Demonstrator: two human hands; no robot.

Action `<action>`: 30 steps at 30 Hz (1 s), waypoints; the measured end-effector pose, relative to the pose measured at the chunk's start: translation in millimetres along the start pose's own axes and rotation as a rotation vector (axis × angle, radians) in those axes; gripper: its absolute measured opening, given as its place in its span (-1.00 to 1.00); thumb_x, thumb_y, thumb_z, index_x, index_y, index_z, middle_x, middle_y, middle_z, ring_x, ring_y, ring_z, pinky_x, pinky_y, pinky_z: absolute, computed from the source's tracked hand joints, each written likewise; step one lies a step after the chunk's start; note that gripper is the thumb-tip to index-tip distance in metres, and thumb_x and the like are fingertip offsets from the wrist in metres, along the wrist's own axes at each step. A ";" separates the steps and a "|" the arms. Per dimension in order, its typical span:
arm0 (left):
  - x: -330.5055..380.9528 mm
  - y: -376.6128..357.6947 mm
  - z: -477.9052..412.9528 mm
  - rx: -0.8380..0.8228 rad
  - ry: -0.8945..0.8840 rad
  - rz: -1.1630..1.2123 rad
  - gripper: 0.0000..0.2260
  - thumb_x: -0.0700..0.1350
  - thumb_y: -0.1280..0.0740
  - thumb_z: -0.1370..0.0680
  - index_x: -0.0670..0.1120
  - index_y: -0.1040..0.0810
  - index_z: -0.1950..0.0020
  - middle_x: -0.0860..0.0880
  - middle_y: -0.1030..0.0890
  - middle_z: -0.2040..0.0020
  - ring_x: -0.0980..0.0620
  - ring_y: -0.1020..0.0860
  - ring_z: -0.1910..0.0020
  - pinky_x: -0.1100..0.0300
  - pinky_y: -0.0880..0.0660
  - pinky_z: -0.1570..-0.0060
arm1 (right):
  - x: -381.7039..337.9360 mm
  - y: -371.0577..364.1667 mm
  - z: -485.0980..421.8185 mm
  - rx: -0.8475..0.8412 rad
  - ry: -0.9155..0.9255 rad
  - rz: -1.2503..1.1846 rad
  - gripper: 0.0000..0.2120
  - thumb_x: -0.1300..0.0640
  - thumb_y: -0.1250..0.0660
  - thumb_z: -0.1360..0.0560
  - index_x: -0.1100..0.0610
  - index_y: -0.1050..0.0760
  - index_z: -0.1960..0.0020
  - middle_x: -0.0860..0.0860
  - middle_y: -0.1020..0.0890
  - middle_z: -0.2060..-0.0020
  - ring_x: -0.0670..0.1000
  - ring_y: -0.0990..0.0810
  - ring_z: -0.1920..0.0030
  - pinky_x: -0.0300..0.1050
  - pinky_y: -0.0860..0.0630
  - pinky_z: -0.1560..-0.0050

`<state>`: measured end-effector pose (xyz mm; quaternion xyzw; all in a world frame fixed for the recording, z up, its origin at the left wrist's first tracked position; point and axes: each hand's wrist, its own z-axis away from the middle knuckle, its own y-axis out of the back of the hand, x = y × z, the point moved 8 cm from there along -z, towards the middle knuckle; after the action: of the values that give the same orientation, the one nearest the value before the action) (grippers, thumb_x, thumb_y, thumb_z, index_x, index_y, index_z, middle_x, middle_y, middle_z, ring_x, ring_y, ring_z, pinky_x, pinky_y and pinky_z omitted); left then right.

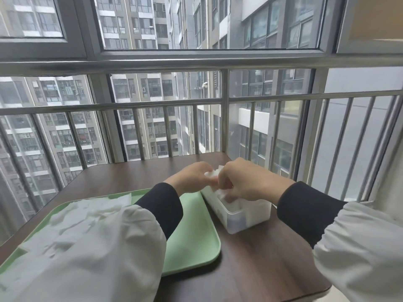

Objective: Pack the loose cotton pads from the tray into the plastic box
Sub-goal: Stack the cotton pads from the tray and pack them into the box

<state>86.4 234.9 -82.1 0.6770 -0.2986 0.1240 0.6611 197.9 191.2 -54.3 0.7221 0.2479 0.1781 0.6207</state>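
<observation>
Over the plastic box, your left hand and right hand both pinched a wad of cotton pads, while the loose pile lay on the tray leftward, nearer your left.

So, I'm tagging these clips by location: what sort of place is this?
Probably an enclosed balcony in a high-rise flat: a dark wood table stands beside a metal railing and glazed windows, with apartment towers close outside.

Dark wood table against a steel railing; far windows show grey apartment towers, flat daylight
</observation>
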 end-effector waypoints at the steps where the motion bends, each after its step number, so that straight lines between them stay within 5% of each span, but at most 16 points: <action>1: 0.4 0.5 2.2 0.000 0.001 0.010 -0.64 0.11 -0.37 -0.59 -0.17 -0.57 -0.16 -0.12 -0.63 -0.11 -0.14 -0.58 -0.10 0.00 -0.49 -0.11 | -0.4 -0.2 0.4 0.003 0.000 -0.003 -0.82 0.13 -0.56 -0.39 0.01 -0.67 0.03 -0.09 -0.61 0.19 -0.01 -0.60 0.18 -0.15 -0.51 0.18; 6: -2.4 12.9 21.0 -0.004 -0.021 0.053 -0.74 0.13 -0.25 -0.66 -0.08 -0.47 -0.03 -0.07 -0.51 0.02 -0.02 -0.48 0.03 0.07 -0.40 -0.04 | -4.7 19.5 0.0 0.058 0.004 -0.021 -0.85 0.12 -0.46 -0.49 -0.03 -0.66 -0.05 -0.17 -0.61 0.14 -0.10 -0.61 0.07 -0.11 -0.58 0.00; 10: -22.6 37.4 49.9 0.030 0.040 0.057 -0.65 0.11 -0.30 -0.64 -0.15 -0.60 -0.22 -0.04 -0.63 -0.10 -0.05 -0.59 -0.14 0.02 -0.49 -0.24 | -25.4 35.0 -5.2 0.135 0.064 -0.176 -0.88 0.14 -0.42 -0.52 -0.08 -0.63 0.09 -0.23 -0.62 0.19 -0.18 -0.61 0.11 -0.31 -0.48 0.12; 14: -55.9 60.0 87.2 -0.037 0.103 -0.003 -0.72 0.10 -0.30 -0.64 -0.12 -0.57 -0.10 -0.06 -0.59 -0.06 -0.06 -0.55 -0.01 0.09 -0.46 -0.08 | -69.3 24.6 -23.0 0.094 0.135 -0.250 -0.84 0.12 -0.41 -0.52 -0.12 -0.57 0.16 -0.25 -0.60 0.23 -0.25 -0.58 0.16 -0.37 -0.46 0.16; 18: -100.1 90.8 126.2 -0.015 0.219 0.004 -0.70 0.08 -0.31 -0.64 -0.07 -0.60 -0.25 -0.02 -0.67 -0.14 0.02 -0.63 -0.13 0.02 -0.57 -0.19 | -116.4 4.7 -48.4 0.041 0.194 -0.323 -0.89 0.12 -0.39 -0.55 -0.08 -0.61 0.10 -0.23 -0.62 0.22 -0.28 -0.57 0.19 -0.48 -0.42 0.28; 25: -162.1 141.5 162.6 0.314 0.315 0.098 -0.92 -0.16 -0.37 -0.60 -0.07 -0.62 -0.08 -0.05 -0.71 0.05 0.08 -0.65 0.21 0.20 -0.59 0.23 | -159.0 -33.7 -98.5 -0.095 0.150 -0.319 -0.73 0.33 -0.25 -0.58 0.06 -0.65 -0.09 -0.08 -0.67 0.07 -0.16 -0.60 0.16 -0.39 -0.41 0.27; 28: -177.3 143.6 163.6 0.311 0.339 0.090 -0.88 -0.19 -0.39 -0.58 -0.06 -0.62 -0.10 -0.07 -0.70 0.04 0.08 -0.62 0.22 0.25 -0.54 0.30 | -165.4 -44.5 -116.3 -0.127 0.109 -0.260 -0.75 0.30 -0.28 -0.58 0.10 -0.65 -0.15 0.00 -0.67 -0.03 0.00 -0.61 0.01 -0.23 -0.49 0.04; 30: -182.3 137.4 160.3 0.263 0.344 0.085 -0.85 -0.18 -0.41 -0.57 -0.07 -0.62 -0.13 -0.09 -0.71 0.01 0.07 -0.62 0.21 0.28 -0.51 0.32 | -159.2 -55.4 -124.1 -0.223 0.055 -0.143 -0.89 0.20 -0.39 -0.53 0.12 -0.65 -0.03 0.04 -0.66 0.08 0.02 -0.61 0.14 -0.18 -0.50 0.15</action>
<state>-172.2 130.6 -87.1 0.7130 -0.1907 0.3033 0.6027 -9.3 205.2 -80.2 0.6239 0.2942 0.1795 0.7014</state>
